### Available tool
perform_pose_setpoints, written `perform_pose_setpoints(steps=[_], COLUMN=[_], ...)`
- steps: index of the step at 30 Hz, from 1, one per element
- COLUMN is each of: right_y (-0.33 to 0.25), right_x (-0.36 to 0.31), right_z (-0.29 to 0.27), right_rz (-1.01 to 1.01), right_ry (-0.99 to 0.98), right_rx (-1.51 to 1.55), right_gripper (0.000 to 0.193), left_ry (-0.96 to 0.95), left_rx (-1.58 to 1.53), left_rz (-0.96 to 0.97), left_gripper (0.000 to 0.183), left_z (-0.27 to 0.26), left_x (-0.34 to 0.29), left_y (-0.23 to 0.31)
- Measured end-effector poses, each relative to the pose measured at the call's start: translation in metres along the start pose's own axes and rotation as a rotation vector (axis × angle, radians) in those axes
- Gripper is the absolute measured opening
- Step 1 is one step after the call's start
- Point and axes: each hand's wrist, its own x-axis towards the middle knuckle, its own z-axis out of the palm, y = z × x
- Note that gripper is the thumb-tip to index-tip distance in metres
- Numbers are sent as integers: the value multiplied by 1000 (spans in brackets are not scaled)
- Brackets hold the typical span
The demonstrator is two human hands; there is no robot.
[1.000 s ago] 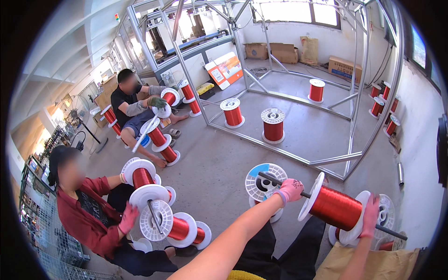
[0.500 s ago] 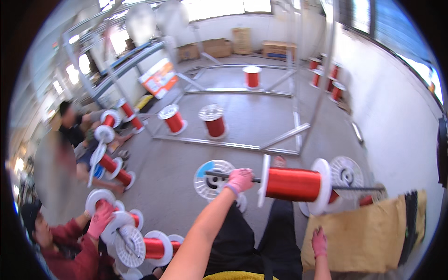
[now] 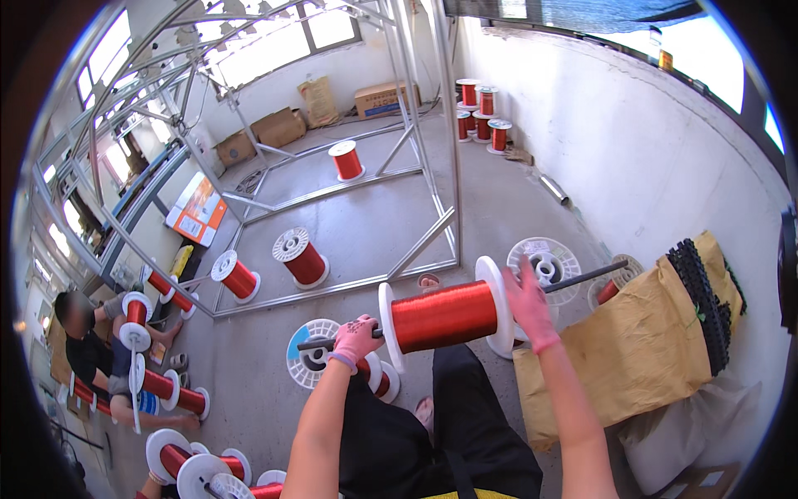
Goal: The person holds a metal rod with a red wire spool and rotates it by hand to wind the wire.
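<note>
In front of my legs hangs a big spool of red wire (image 3: 445, 318) with white flanges, lying sideways on a dark rod (image 3: 592, 274) that runs through its core. My left hand (image 3: 357, 339), in a pink glove, is closed round the rod just left of the spool. My right hand (image 3: 529, 303), gloved in pink too, lies against the outer face of the right flange, fingers stretched out and slightly blurred. Below the rod's left end is a floor spool with a white flange (image 3: 301, 356); another white-flanged spool (image 3: 544, 248) stands behind the rod's right side.
A metal frame (image 3: 332, 298) stands ahead, with red wire spools (image 3: 306, 264) in and around it. On the right are a brown paper sack (image 3: 611, 366) with black strips and a white wall. A co-worker (image 3: 87, 333) sits at left among more spools.
My right hand has risen from beside the brown sack to the spool's right flange. My left hand still grips the rod. The view has turned rightward, and the dark-red-sleeved person is mostly out of it.
</note>
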Motion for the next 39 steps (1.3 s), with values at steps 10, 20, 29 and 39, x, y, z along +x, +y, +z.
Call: perform_pose_setpoints(steps=[10, 20, 29, 39], right_y=[25, 182, 66, -23], right_x=[-57, -148, -60, 36], right_z=[34, -18, -13, 1], right_rz=[-276, 304, 89, -49], right_ry=[190, -164, 43, -15], right_rx=[-101, -490, 105, -182], right_gripper=[55, 42, 47, 55], left_ry=[-21, -57, -130, -180], left_rx=[74, 23, -39, -20], left_rz=[-51, -53, -113, -93], left_gripper=[28, 28, 31, 31], left_z=[4, 4, -11, -14], left_x=[-4, -4, 0, 4], left_y=[1, 3, 8, 9])
